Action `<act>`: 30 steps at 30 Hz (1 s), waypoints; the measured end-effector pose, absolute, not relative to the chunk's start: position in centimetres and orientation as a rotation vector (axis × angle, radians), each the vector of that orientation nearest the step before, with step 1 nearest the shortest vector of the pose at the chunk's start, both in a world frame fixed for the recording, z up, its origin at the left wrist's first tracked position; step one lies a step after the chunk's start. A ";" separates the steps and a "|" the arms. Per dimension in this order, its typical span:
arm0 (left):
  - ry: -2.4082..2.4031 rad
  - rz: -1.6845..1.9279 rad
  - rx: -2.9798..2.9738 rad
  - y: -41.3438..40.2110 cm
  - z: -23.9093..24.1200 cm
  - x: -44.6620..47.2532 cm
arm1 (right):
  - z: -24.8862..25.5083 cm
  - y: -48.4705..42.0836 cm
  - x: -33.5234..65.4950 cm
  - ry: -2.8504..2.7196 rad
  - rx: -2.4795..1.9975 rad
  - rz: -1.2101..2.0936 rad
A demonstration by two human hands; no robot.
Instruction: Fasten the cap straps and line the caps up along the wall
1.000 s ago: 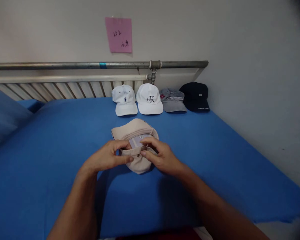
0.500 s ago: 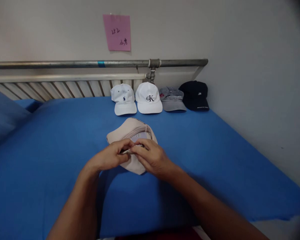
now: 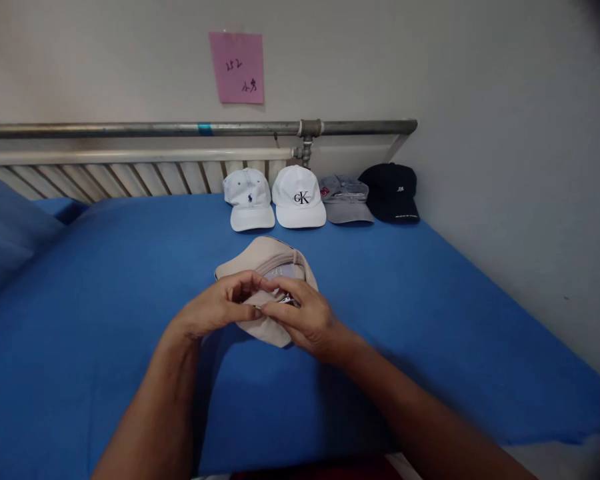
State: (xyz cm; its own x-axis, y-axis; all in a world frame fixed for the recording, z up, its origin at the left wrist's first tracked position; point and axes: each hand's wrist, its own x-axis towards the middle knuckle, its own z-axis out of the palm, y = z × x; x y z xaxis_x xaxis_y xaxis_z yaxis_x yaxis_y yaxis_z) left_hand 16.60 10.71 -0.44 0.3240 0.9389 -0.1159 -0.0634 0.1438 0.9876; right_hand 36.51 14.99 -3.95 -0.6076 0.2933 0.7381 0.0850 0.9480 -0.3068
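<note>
A beige cap (image 3: 260,259) lies upside down on the blue bed (image 3: 130,267), brim pointing away from me. My left hand (image 3: 215,310) and my right hand (image 3: 303,317) meet over its back edge. Both pinch the beige back strap (image 3: 264,301) between thumb and fingers, near a small metal buckle. The fingers hide most of the strap. The cap's pale lining shows just beyond my knuckles.
A row of caps lines the far edge of the bed: a white one (image 3: 250,200), a white one with black letters (image 3: 299,198), a grey one (image 3: 346,200) and a black one (image 3: 391,193). Behind them runs a metal rail (image 3: 130,129). A pink note (image 3: 237,68) hangs on the wall.
My hands have drawn closer together on the strap, and the cap has turned slightly so its brim points more to the left.
</note>
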 end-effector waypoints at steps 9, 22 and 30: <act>0.961 1.007 1.093 11.0 -1.1 15.8 | -3.9 15.1 36.8 -2.234 -0.233 0.340; 0.965 0.933 1.155 10.7 -0.3 16.4 | -3.4 15.2 36.6 -2.236 -0.302 0.514; 1.033 1.172 1.074 10.9 -0.3 17.6 | -3.0 15.2 36.9 -1.981 -0.429 0.974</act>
